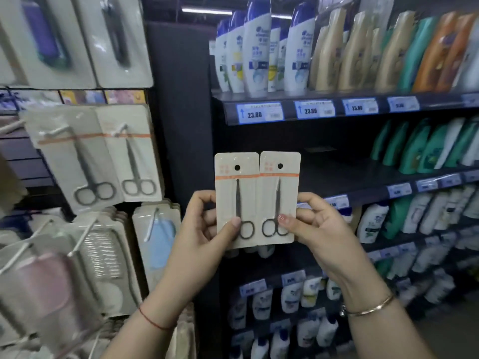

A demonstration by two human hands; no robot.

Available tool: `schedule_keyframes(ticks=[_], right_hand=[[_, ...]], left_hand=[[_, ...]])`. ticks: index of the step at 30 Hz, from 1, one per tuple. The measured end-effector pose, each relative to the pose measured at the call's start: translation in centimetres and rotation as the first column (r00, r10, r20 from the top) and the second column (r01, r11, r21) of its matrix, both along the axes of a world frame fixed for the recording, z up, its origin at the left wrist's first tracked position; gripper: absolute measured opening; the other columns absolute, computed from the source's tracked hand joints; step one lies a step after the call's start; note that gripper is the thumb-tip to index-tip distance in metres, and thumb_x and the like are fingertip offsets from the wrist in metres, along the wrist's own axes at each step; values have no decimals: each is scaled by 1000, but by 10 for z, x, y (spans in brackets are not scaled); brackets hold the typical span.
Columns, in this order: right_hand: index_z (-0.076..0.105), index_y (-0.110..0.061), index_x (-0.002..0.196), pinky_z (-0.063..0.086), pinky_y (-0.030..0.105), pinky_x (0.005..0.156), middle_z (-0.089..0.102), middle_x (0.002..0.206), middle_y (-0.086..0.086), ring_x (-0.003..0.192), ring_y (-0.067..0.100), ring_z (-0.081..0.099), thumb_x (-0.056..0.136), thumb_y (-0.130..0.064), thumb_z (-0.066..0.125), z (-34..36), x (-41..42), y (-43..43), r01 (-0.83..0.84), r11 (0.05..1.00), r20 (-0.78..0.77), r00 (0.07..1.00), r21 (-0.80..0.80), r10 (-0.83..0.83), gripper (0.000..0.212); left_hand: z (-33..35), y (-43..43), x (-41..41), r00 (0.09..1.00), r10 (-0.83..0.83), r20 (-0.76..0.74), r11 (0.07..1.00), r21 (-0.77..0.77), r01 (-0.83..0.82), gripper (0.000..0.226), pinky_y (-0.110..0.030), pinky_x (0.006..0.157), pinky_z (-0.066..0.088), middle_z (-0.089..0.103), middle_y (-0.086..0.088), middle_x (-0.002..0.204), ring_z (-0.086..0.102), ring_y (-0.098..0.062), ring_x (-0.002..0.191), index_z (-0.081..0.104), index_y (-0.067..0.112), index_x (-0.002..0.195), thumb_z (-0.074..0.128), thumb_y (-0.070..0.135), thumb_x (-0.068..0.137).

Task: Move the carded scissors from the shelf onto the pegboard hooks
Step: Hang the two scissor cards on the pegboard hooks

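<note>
I hold two carded scissors upright, side by side, in front of the dark shelf unit. My left hand (204, 224) pinches the left card (237, 200) near its lower edge, thumb on the front. With a thumb over one scissor ring, my right hand (315, 224) grips the right card (281, 196). Each card is pale with an orange stripe and a round hang hole on top. On the pegboard at the left, two more carded scissors (77, 156) (132, 154) hang on white hooks (55, 130).
A dark middle shelf (350, 174) behind the cards has a bare stretch. Shampoo bottles (255, 47) fill the shelves above, right and below, with price tags (259, 112) on the rails. Empty white hooks (83, 234) stick out at lower left among other carded goods.
</note>
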State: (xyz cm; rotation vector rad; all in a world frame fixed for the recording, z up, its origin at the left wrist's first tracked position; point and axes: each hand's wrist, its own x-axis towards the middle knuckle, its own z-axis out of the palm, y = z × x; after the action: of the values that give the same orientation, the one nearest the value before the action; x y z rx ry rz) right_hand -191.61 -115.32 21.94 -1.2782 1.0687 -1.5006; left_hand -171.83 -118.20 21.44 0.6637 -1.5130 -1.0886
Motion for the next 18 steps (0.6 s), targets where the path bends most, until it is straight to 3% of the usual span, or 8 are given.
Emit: schedule_keyframes(ticks=[3,6,9,11,13,18], right_hand=[[68,-20,97,48,58,93,74,94,24,83,29,65,67,-24,76,9,31,13,10,1000,-19,1000,-8,-11,31],[68,-21,98,48,59,92,75,95,19,84,29,66,67,-26,77,17,58,19,-31,999,-31,999,-24,31,32],[66,-19,100,56,44,85,76,97,16,87,31,68,70,-21,74,21,81,18,-100,994,-34,995,-45,99,31],[66,-18,102,58,32,79,77,96,13,85,24,71,72,-19,73,24,98,15,-155,986,-52,987,-57,152,31],[64,-14,103,57,27,75,77,93,11,81,18,71,72,-18,72,28,112,9,-196,978,-56,980,-73,192,33],[63,-14,101,55,23,73,77,88,5,76,11,71,73,-16,71,37,141,-7,-253,958,-73,967,-137,245,29]], left_hand=[[6,13,30,1000,-16,-14,999,-29,15,35,-19,68,56,77,-1,94,73,-10,81,51,27,111,63,16,81],[10,21,59,999,39,10,995,-96,-38,38,-21,72,56,77,3,98,73,-11,85,50,34,114,68,17,85],[13,27,85,994,108,-31,987,-117,-110,38,-20,74,56,76,10,101,72,-8,89,49,26,117,66,16,85],[16,29,102,986,165,-39,976,-141,-168,37,-20,75,57,75,7,104,72,-10,92,52,35,114,67,17,84],[20,30,117,974,222,-44,961,-160,-226,38,-19,73,57,76,5,101,73,-10,90,53,42,108,64,18,80],[32,28,145,949,301,-92,935,-169,-313,35,-20,70,57,77,6,97,73,-7,83,53,32,110,69,17,83]])
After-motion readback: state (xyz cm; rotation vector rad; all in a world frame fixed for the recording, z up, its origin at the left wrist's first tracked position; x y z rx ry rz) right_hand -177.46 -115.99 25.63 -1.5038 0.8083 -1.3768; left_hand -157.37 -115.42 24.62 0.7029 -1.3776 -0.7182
